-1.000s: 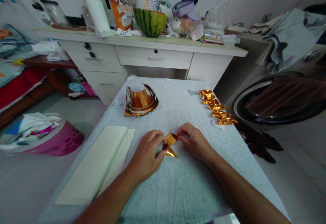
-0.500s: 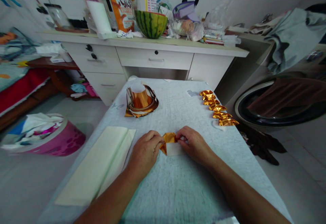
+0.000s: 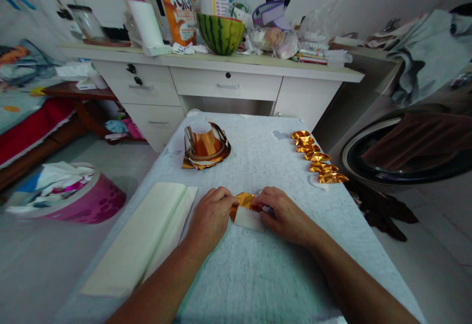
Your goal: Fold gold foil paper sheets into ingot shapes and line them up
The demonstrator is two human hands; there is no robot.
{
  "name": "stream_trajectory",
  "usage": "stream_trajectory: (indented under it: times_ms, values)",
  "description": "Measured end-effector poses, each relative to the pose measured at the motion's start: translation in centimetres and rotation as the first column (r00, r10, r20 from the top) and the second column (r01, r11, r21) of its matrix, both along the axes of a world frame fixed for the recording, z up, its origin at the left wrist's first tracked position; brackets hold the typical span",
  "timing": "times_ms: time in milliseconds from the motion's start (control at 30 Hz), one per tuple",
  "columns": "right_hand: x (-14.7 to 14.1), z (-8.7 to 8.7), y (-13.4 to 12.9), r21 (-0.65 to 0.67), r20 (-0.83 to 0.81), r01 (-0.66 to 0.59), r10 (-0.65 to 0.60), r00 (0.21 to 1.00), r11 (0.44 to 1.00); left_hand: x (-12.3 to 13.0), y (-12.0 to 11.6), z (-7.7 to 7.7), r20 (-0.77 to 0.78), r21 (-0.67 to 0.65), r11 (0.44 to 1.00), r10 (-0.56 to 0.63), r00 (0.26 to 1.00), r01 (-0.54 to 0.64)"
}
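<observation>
Between my hands, low over the cloth-covered table, is a partly folded sheet of gold foil paper [image 3: 245, 199], with its pale backing showing along the near side. My left hand [image 3: 216, 213] pinches its left end between thumb and fingers. At the other end, my right hand [image 3: 278, 211] has its fingers closed on the right edge. Farther back lies a curled stack of gold foil sheets [image 3: 204, 144]. Several folded gold foil pieces [image 3: 315, 157] form a row at the table's right edge. A folded pad of cream paper [image 3: 147, 230] lies left of my left hand.
Behind the table [image 3: 258, 275] stands a white desk [image 3: 224, 85] bearing a cut watermelon [image 3: 221, 34], an orange pouch [image 3: 180, 9] and a paper roll [image 3: 145, 21]. A pink bin [image 3: 99, 198] is on the floor at left, a washing machine [image 3: 348, 152] at right.
The foil paper's near pale flap has turned slightly and now slants down to the right. My right hand has shifted a little, its fingers lying flatter over the right end.
</observation>
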State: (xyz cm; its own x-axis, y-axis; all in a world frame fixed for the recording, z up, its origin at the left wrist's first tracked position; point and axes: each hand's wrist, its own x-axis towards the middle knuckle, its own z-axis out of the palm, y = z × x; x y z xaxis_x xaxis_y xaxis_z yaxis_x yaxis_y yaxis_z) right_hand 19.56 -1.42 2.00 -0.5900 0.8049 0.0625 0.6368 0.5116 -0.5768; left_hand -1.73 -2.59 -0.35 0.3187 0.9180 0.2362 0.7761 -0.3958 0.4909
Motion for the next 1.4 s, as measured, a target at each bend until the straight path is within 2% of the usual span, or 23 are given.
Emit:
stream_trajectory:
  times_ms: [167,433,767,1033,1233,1400]
  values:
    - [0.8,1.0,-0.2,-0.064,0.039,-0.077,0.08,0.996,0.995,0.0,-0.3,0.3,0.045,-0.029,0.999,-0.018,0.999,0.019]
    - [0.8,1.2,-0.4,-0.079,0.075,-0.11,0.116,0.99,0.991,0.2,0.1,0.0,0.076,-0.03,0.998,-0.048,0.996,0.051]
    - [-0.1,0.8,-0.8,-0.007,0.047,-0.057,0.057,0.997,0.998,0.0,0.4,0.0,-0.043,0.059,0.998,0.016,0.999,-0.014]
    - [-0.3,0.5,-0.5,-0.023,-0.022,-0.158,0.158,0.987,0.987,-0.1,0.1,-0.3,0.007,0.022,0.999,-0.025,1.0,0.024]
    - [-0.2,-0.1,-0.3,0.019,-0.065,-0.2,0.201,0.977,0.98,-0.1,0.1,-0.5,0.017,0.05,0.997,-0.054,0.998,0.053]
    - [-0.3,-0.5,-0.3,0.054,-0.069,-0.232,0.235,0.969,0.971,0.0,-0.1,-0.6,0.052,0.032,0.992,-0.124,0.991,0.123]
